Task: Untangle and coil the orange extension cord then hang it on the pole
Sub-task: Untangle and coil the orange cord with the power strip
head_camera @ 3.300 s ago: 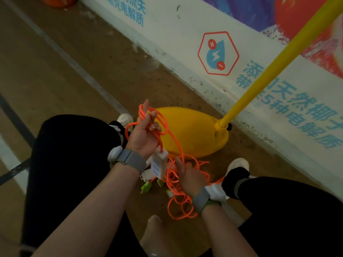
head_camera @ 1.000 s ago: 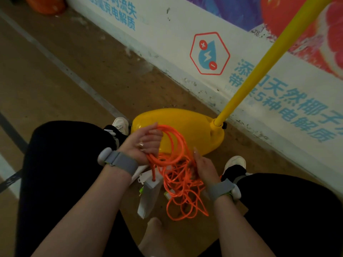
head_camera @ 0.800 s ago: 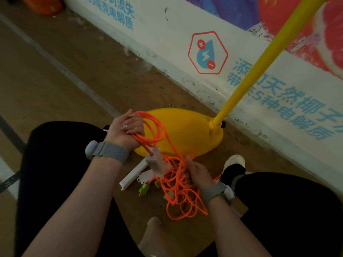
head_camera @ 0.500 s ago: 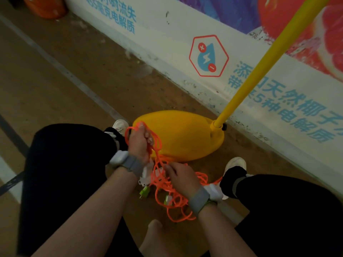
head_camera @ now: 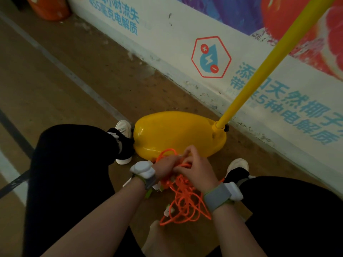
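L hand (head_camera: 167,166) + R hand (head_camera: 197,172): fingers curled on orange extension cord (head_camera: 183,204), just beside yellow pole base (head_camera: 176,134) near edge. Tangle btwn legs (head_camera: 74,164); floor (head_camera: 55,80) open left.

Orange cord (head_camera: 182,203), yellow pole (head_camera: 267,65) & base (head_camera: 176,134).

Boxed in on both sides by left leg (head_camera: 74,164) and right leg (head_camera: 289,210). Blocked straight ahead by yellow base (head_camera: 178,132), just beyond left hand (head_camera: 166,166) and right hand (head_camera: 198,173). Cluttered underneath by loose orange cord (head_camera: 185,201) loops. Shut off behind the base by wall (head_camera: 167,38); crossed at upper right by slanting pole (head_camera: 259,76). Open over bare floor (head_camera: 55,75) beyond the left leg.
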Available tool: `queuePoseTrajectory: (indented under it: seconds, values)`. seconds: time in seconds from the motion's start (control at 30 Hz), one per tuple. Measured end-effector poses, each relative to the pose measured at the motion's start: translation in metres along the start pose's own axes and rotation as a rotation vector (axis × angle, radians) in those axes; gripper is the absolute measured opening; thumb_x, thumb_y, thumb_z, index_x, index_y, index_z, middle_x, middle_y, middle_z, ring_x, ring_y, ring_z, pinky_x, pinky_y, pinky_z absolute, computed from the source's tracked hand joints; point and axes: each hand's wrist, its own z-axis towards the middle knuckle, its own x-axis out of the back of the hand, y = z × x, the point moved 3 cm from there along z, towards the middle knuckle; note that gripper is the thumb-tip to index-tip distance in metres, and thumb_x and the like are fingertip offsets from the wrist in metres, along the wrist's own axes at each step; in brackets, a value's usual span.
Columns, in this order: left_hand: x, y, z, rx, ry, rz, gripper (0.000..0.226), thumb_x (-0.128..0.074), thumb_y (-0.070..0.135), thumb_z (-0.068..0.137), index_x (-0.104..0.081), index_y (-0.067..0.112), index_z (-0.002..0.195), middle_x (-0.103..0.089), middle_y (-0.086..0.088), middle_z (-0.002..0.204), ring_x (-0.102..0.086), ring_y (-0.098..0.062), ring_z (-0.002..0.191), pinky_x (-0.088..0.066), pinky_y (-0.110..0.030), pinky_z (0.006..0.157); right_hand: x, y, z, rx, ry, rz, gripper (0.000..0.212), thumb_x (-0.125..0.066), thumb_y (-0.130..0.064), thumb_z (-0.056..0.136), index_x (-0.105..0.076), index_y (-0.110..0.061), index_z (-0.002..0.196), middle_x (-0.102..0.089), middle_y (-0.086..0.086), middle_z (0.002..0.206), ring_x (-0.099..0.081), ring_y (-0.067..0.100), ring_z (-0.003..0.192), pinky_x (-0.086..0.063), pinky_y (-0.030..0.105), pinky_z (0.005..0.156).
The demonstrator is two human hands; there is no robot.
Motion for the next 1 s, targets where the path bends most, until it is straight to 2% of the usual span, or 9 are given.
queuePoseTrajectory:
  seconds: [0.13,0.27,0.47,0.6,0.67,0.77,0.87,0.93,1.0]
  values:
    - [-0.012,0.0,-0.002,0.108,-0.187,-0.296,0.079,-0.03,0.087,0.072,-0.061,0.015,0.068,-0.056,-0.017,0.06,-0.046,-0.022,0.047,-0.039,-0.028,0.051,0.01,0.017,0.001,-0.063,0.0,0.022,0.046,-0.084,-0.031,0.062,-0.041,-0.03,0.076,-0.054,-0.007,0.059,-0.044,0.002,0.049,-0.035,0.023,0.051]
    - [-0.017,0.014,-0.013,0.082,-0.471,-0.317,0.084,-0.028,0.087,0.074,-0.044,0.005,0.06,-0.033,0.003,0.035,-0.019,-0.008,0.028,-0.015,-0.017,0.036,0.016,0.026,0.004,-0.062,0.022,0.2,0.03,-0.072,-0.027,0.081,-0.046,-0.02,0.067,-0.051,0.002,0.051,-0.036,0.002,0.043,-0.031,0.028,0.05]
    - [-0.011,0.032,-0.031,0.031,-0.727,-0.544,0.035,-0.048,0.043,0.091,-0.049,0.017,0.068,-0.032,0.009,0.036,-0.02,-0.001,0.026,-0.015,-0.011,0.032,0.03,0.026,0.007,-0.107,0.216,0.381,0.039,-0.058,-0.029,0.092,-0.045,-0.015,0.059,-0.041,0.008,0.053,-0.039,0.01,0.047,-0.034,0.027,0.053]
    - [-0.006,0.044,-0.032,-0.088,-0.893,-0.81,0.032,-0.05,0.041,0.094,-0.053,0.017,0.073,-0.038,0.01,0.037,-0.027,0.0,0.025,-0.023,-0.01,0.03,0.016,0.031,0.006,-0.249,0.055,0.56,0.034,-0.052,-0.026,0.096,-0.057,-0.019,0.063,-0.055,-0.009,0.052,-0.05,0.003,0.053,-0.042,0.023,0.063]
    - [-0.003,0.048,-0.033,-0.087,-0.938,-0.969,0.03,-0.053,0.039,0.094,-0.05,0.014,0.078,-0.042,0.009,0.04,-0.031,-0.002,0.025,-0.028,-0.012,0.03,0.002,0.042,0.0,-0.337,-0.069,0.639,0.045,-0.046,-0.025,0.098,-0.07,-0.026,0.06,-0.064,-0.016,0.055,-0.056,0.009,0.069,-0.047,0.034,0.08]
    - [0.007,0.047,-0.029,-0.127,-0.838,-1.143,0.027,-0.057,0.036,0.092,-0.051,0.014,0.077,-0.038,0.008,0.039,-0.035,-0.002,0.025,-0.026,-0.015,0.032,-0.012,0.045,-0.004,-0.34,-0.169,0.488,0.044,-0.042,-0.038,0.092,-0.075,-0.022,0.069,-0.072,0.002,0.072,-0.061,0.027,0.08,-0.047,0.049,0.092]
    - [0.025,0.039,-0.019,-0.174,-0.658,-1.385,0.025,-0.062,0.03,0.09,-0.052,0.011,0.076,-0.043,0.005,0.042,-0.024,-0.007,0.027,-0.032,-0.019,0.032,-0.016,0.046,0.004,-0.347,-0.208,0.236,0.05,-0.025,-0.033,0.104,-0.067,-0.007,0.097,-0.065,0.027,0.09,-0.065,0.03,0.081,-0.049,0.027,0.077]
    - [0.038,0.035,-0.012,-0.181,-0.542,-1.54,0.026,-0.06,0.028,0.091,-0.053,0.009,0.075,-0.044,0.003,0.043,-0.024,-0.007,0.029,-0.033,-0.02,0.032,-0.016,0.049,0.008,-0.375,-0.182,0.225,0.062,-0.022,-0.042,0.102,-0.064,-0.011,0.068,-0.061,0.016,0.063,-0.058,0.011,0.049,-0.045,0.019,0.055]
    - [0.046,0.03,-0.008,-0.135,-0.353,-1.55,0.031,-0.051,0.032,0.095,-0.051,0.01,0.072,-0.039,0.004,0.04,-0.028,-0.005,0.025,-0.029,-0.017,0.029,-0.02,0.053,0.007,-0.371,-0.192,0.241,0.054,-0.041,-0.043,0.098,-0.057,-0.014,0.054,-0.055,0.003,0.048,-0.05,0.003,0.036,-0.042,0.02,0.05]
